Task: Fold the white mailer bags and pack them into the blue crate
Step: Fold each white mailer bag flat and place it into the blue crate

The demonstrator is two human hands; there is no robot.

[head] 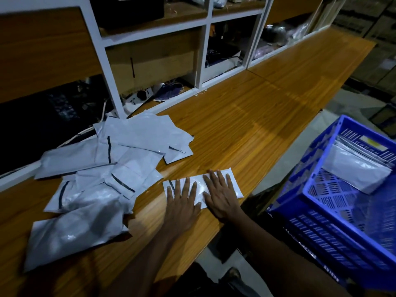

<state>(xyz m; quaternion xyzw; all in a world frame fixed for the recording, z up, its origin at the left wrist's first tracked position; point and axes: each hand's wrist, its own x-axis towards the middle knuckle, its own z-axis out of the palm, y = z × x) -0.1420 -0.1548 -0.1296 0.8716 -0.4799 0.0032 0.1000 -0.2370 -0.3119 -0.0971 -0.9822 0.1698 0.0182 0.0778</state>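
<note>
White mailer bag (232,185) lies flat under left hand (182,202) and right hand (220,198).

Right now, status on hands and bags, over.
Left hand, right hand open, pressing mailer bag flat on table. Pile waiting left; packed bag in blue crate. Nothing in the way.

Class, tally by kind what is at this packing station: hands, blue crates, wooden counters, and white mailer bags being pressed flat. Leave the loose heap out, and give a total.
Hands: 2 (left hand, right hand)
Blue crate: 1
Wooden counter: 1
White mailer bag pressed flat under both hands: 1
Total: 5
</note>
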